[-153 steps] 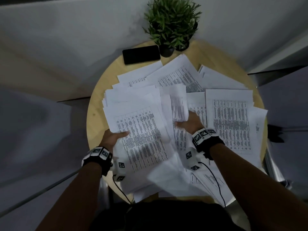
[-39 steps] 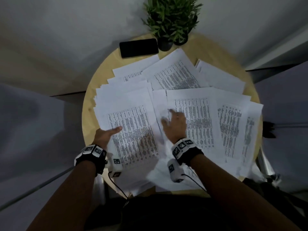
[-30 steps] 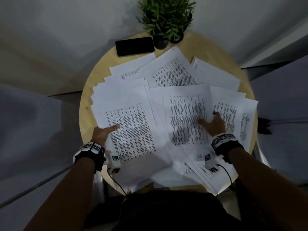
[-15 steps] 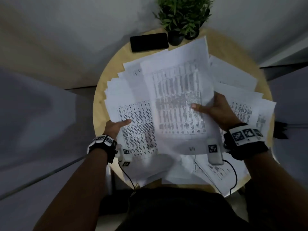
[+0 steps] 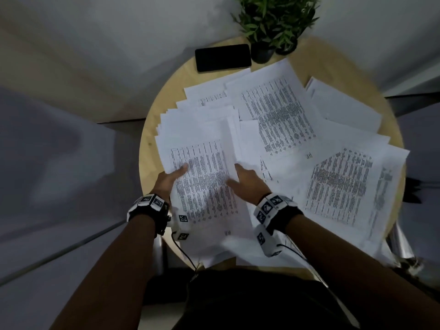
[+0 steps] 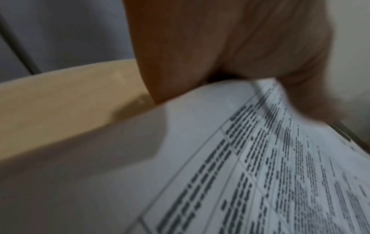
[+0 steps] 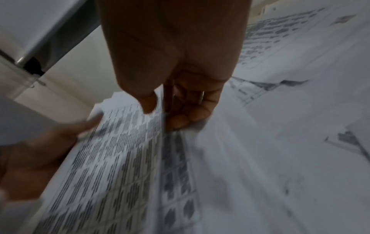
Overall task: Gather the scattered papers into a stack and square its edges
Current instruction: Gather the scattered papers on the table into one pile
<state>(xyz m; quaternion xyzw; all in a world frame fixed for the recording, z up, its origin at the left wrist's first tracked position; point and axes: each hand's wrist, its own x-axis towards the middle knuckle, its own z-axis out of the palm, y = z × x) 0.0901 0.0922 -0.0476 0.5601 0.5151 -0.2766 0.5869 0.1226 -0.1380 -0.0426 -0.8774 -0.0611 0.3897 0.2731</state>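
Note:
A loose stack of printed sheets [image 5: 204, 186] lies at the near left of the round wooden table [image 5: 148, 167]. My left hand [image 5: 172, 178] grips its left edge, thumb on top and fingers hidden underneath. In the left wrist view the left hand [image 6: 220, 47] shows blurred over the top printed sheet [image 6: 240, 174]. My right hand [image 5: 239, 176] pinches the right edge of the top sheet. The right wrist view shows the right hand [image 7: 166, 109] with thumb above and curled fingers below that sheet [image 7: 120, 158]. Other papers [image 5: 281, 115] lie spread to the right [image 5: 340, 186].
A black phone [image 5: 222, 57] and a potted green plant [image 5: 273, 25] sit at the table's far edge. Papers overhang the near and right rims. Grey floor and a pale wall surround the table. Cables run from both wrist bands.
Half a second ago my right hand held a printed sheet up over the table's middle. It has since carried that sheet left and laid it on the stack that my left hand holds.

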